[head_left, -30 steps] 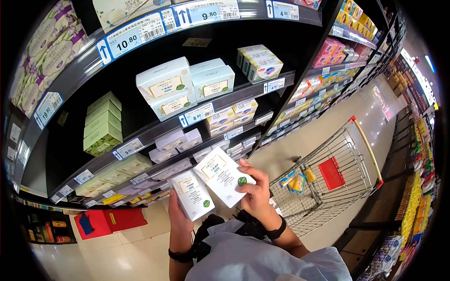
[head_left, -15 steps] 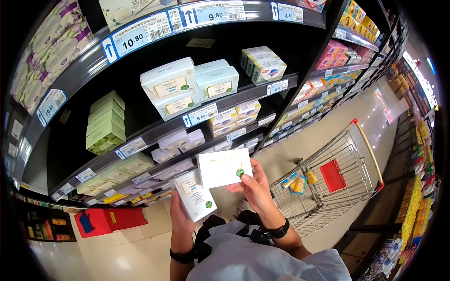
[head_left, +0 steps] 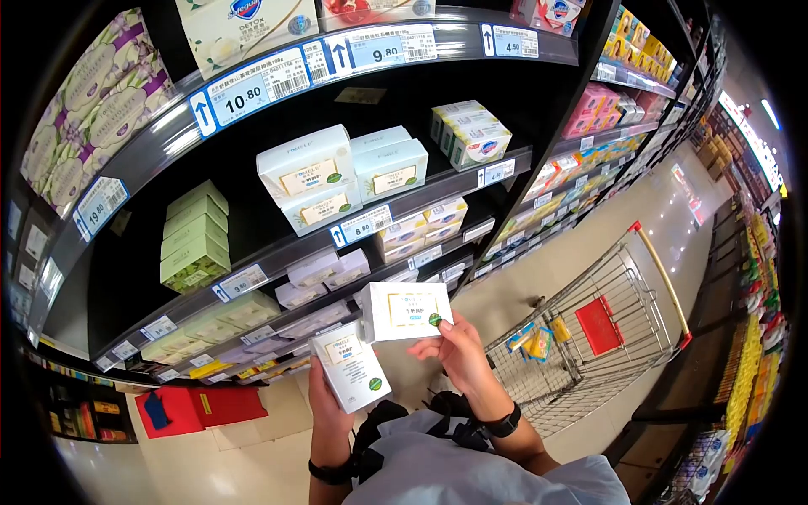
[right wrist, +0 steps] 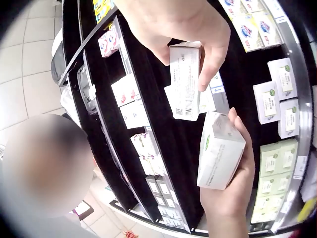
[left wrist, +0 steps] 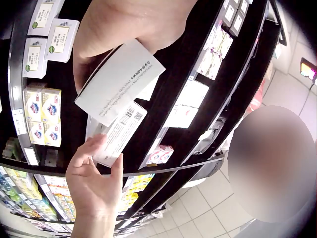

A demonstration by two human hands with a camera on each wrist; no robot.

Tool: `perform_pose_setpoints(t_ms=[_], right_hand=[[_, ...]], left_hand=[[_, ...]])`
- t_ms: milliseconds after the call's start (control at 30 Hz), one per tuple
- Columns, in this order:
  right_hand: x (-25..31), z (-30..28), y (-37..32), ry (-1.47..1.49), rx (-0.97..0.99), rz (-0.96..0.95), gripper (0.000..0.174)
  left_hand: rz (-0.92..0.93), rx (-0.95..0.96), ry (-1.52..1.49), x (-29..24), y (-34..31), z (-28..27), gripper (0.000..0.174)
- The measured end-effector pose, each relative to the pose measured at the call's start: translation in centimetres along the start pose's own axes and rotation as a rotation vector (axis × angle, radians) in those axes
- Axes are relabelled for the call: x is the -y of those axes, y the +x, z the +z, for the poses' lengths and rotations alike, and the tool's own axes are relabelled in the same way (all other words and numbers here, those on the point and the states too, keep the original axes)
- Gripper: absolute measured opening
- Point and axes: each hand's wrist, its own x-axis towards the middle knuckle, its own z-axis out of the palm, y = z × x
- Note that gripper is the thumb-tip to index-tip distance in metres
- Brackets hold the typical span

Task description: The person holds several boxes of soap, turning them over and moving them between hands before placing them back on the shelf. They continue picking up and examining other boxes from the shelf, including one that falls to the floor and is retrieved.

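Before a supermarket shelf, we look down at two white FOMELE soap cartons, one held in each hand between our body and the shelf edge. Our left hand point(head_left: 330, 411) curls round the left soap carton point(head_left: 351, 372), which stands lengthwise, its long axis steep and its top tipped slightly left. Our right hand point(head_left: 460, 352) has its fingers partly bent and pinches the right soap carton point(head_left: 407, 311) by its lower right corner, thumb on the front, other fingers below and behind.

The relation that matters, as we judge it, is the angle between the two. The right soap carton reaches out to the left of its hand, its long axis almost level, crosswise to the other. Its left end sits just above the upper end of the left soap carton; we cannot tell whether they touch.

The right soap carton is also the higher one, nearer the stacked FOMELE cartons point(head_left: 310, 178), which lie ahead and to the left, above an 8.80 price label point(head_left: 362, 225). Our right hand is the nearer to the shopping cart point(head_left: 599, 326), well apart on its side.
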Motion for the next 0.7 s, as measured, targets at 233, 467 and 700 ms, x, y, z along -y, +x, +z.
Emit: perform_pose_setpoints(t_ms=[233, 467, 700], right_hand=[[-0.2, -0.4, 0.2, 0.0, 0.017, 0.04, 0.04], [-0.4, -0.8, 0.3, 0.019, -0.002, 0.002, 0.042], [-0.4, -0.7, 0.1, -0.001, -0.035, -0.035, 0.043]], left_hand=[[0.025, -0.104, -0.048, 0.6, 0.2, -0.9, 0.046], [0.007, -0.105, -0.062, 0.6, 0.2, -1.1, 0.045], [0.024, -0.102, -0.031, 0.5, 0.1, -0.6, 0.044]])
